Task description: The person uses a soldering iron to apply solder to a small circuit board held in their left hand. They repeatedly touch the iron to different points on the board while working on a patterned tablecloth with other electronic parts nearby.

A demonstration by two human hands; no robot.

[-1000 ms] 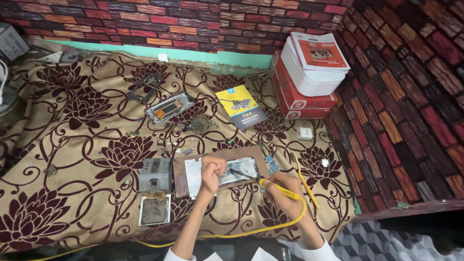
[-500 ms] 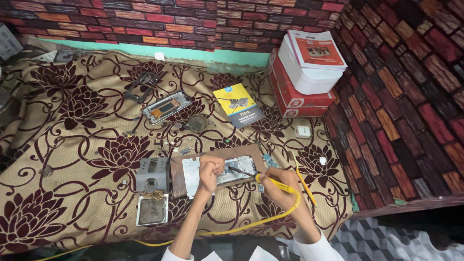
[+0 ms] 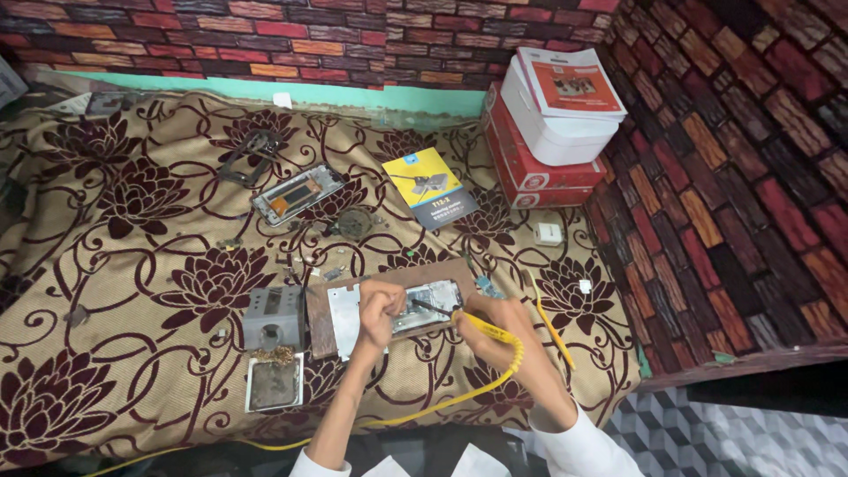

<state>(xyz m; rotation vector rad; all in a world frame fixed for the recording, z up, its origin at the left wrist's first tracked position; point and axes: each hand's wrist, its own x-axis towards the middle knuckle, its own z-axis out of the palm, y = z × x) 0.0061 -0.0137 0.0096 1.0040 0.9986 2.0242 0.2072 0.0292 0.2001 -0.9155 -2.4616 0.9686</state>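
My right hand [image 3: 496, 323] grips a yellow-handled soldering iron [image 3: 446, 314] whose dark tip points left onto an opened phone body [image 3: 430, 300]. The phone lies on a metal plate over a brown board [image 3: 322, 311]. My left hand [image 3: 381, 310] rests on the plate and phone with fingers curled, pinching something small that I cannot make out. A coiled yellow cable [image 3: 488, 382] runs from the iron back toward my body.
On the floral cloth [image 3: 132, 265]: a grey box [image 3: 272, 315], a tin with brass wool [image 3: 274, 382], a phone frame [image 3: 298, 193], a yellow-and-black booklet [image 3: 433, 186], a yellow tool [image 3: 550, 321]. Red and white boxes [image 3: 552, 132] stack by the brick walls.
The view has drifted slightly. Both hands stay over the phone, with the iron tip still at the same spot.
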